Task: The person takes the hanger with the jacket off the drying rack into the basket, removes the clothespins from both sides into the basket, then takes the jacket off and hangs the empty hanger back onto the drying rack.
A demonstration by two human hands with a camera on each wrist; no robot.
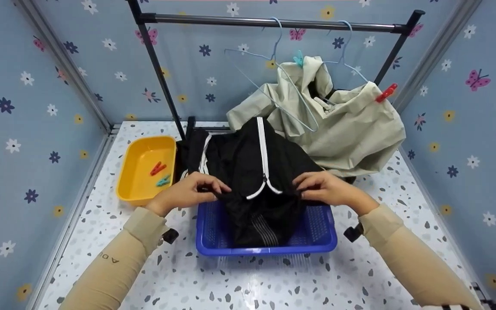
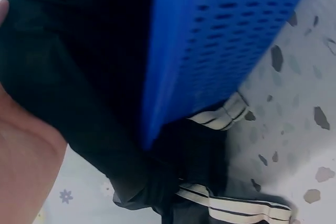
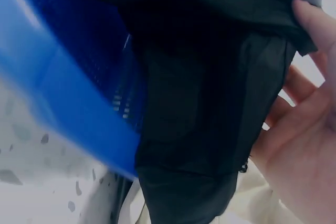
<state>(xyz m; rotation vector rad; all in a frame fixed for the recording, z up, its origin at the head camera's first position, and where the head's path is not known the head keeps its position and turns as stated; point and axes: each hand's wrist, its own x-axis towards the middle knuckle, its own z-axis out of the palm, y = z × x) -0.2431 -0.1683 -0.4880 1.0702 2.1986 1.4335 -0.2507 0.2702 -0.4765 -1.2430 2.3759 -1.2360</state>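
A black jacket [image 1: 239, 168] with a white zipper strip down its middle lies across a blue plastic basket [image 1: 265, 250], its lower part hanging inside. At its left side my left hand [image 1: 190, 191] pinches the cloth between thumb and fingers. My right hand [image 1: 325, 188] grips the opposite side at about the same height. In the right wrist view, thumb and fingers hold a fold of the black jacket [image 3: 194, 103]. White-striped bands on the jacket [image 2: 231, 208] hang outside the basket in the left wrist view.
A yellow tray [image 1: 129, 172] holding a red clothespin [image 1: 158, 168] and a teal clothespin [image 1: 163, 181] stands at left. Behind, a black rack [image 1: 230, 20] carries a bare blue hanger [image 1: 276, 64] and a hanger with a beige jacket [image 1: 351, 133], clipped by teal and red clothespins.
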